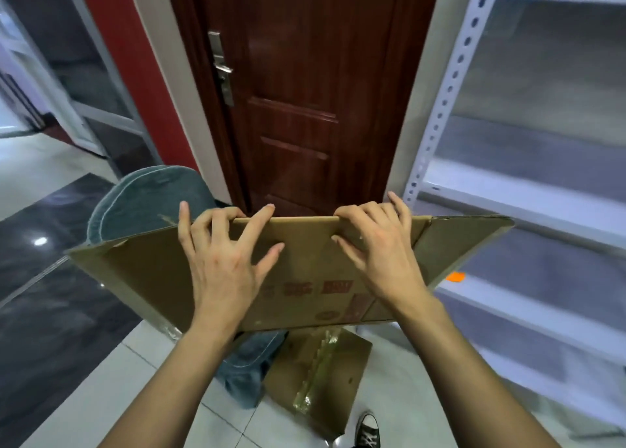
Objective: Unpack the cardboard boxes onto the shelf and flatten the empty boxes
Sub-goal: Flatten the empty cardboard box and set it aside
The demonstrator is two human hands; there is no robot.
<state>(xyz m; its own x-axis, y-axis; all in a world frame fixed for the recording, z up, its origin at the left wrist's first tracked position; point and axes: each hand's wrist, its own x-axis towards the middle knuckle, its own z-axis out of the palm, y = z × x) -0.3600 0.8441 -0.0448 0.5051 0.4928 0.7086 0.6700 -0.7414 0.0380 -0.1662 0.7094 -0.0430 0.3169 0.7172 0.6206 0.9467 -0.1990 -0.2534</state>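
Both hands are holding a flattened box (294, 271) up in the air in front of the door (305, 91), well above the floor (162, 363). The left hand (220, 261) is gripping the top edge, some fingers (216, 217) curling over it, the others spread wide against the cardboard, thumb lying on the near face. The right hand (379, 257) is doing much the same a bit further along the same edge, fingers hooking over the top, thumb pressing on the near side. The box is hanging tilted, its left end lower than its right end, red print showing on the near face but too blurry to read. A second box (321, 373) is lying flat on the floor right underneath, with a strip of clear tape running down it, near a sneaker (367, 429) at the bottom edge. Some blue-grey fabric (145, 203) is sitting behind the held box on the left, and more of it is showing on the floor just beside the second box. The white metal shelf (508, 196) is standing off to the right, with a small orange tag (455, 277) on one of its edges.
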